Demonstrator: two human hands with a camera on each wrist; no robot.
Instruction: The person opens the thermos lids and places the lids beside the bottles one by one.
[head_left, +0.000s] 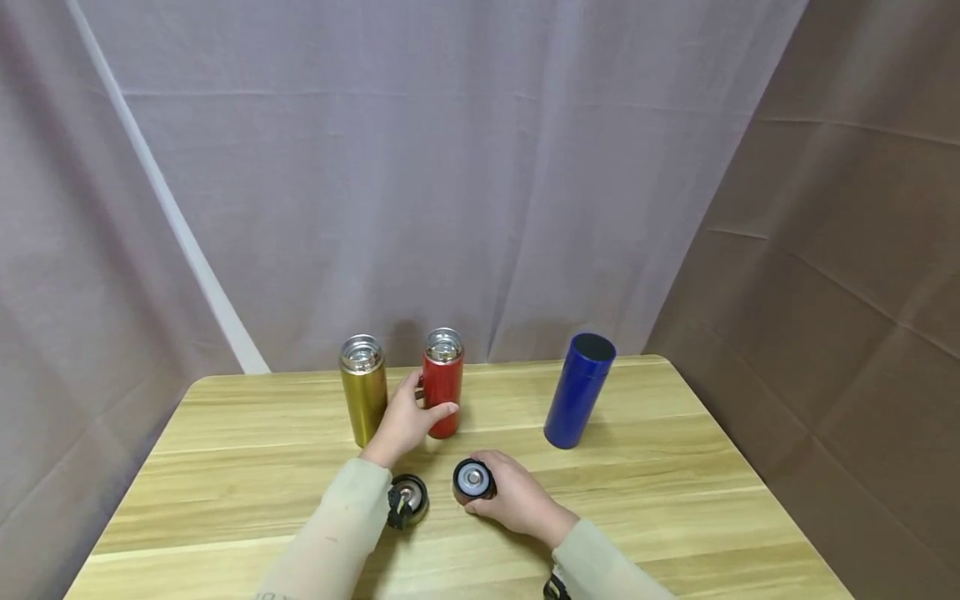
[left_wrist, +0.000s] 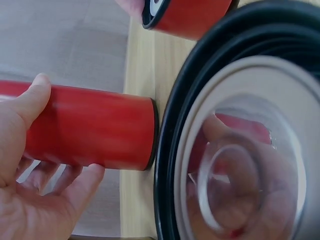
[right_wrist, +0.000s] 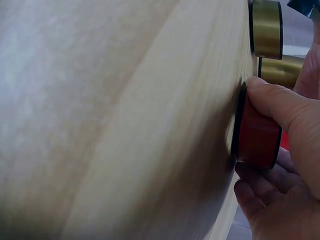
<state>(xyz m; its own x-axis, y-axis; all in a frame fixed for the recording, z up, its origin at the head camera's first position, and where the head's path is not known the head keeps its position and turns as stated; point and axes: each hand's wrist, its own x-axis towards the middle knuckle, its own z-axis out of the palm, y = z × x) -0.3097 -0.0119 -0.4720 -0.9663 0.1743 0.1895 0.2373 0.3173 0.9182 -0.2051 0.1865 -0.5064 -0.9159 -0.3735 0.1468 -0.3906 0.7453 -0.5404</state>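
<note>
My left hand point(head_left: 401, 425) holds the red thermos bottle point(head_left: 443, 379) around its lower body, thumb on one side and fingers on the other. The bottle stands upright, its metal mouth uncovered. Nearer to me, my right hand point(head_left: 521, 498) grips the red lid point(right_wrist: 257, 137) by its side, thumb opposite the fingers. That lid sits on the table with its hollow underside facing up. Close by the left wrist lies a gold lid point(head_left: 411, 495), also underside up. It looms large in the left wrist view, beside the red bottle.
A gold thermos bottle point(head_left: 364, 396) without its lid stands left of the red one, close to the left hand. To the right, a blue thermos bottle point(head_left: 577, 393) with a dark top stands upright on the wooden table point(head_left: 675, 500). Curtains hang behind and at the right.
</note>
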